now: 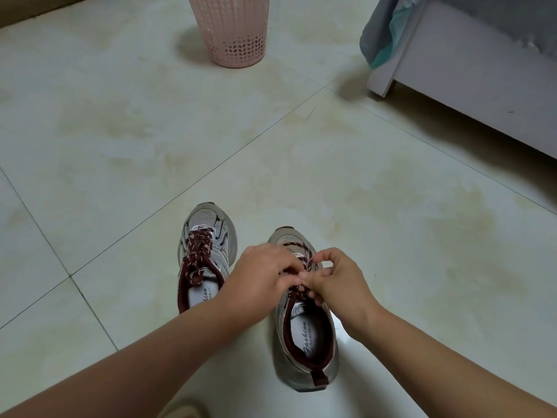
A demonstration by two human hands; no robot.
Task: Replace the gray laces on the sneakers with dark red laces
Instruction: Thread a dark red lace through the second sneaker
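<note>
Hands met over the right sneaker [304, 336], which stood on the tiled floor [120, 146] beside the left sneaker [205, 251]. Left hand [265, 276] had its grip curled on the dark red lace [298, 248] above the tongue; right hand [337, 282] pinched the same lace near the top eyelets. The left sneaker's red lace [197, 251] lay threaded and bunched up its front. Farther off stood a pink basket [232, 31] and a white bed frame [467, 73].
</note>
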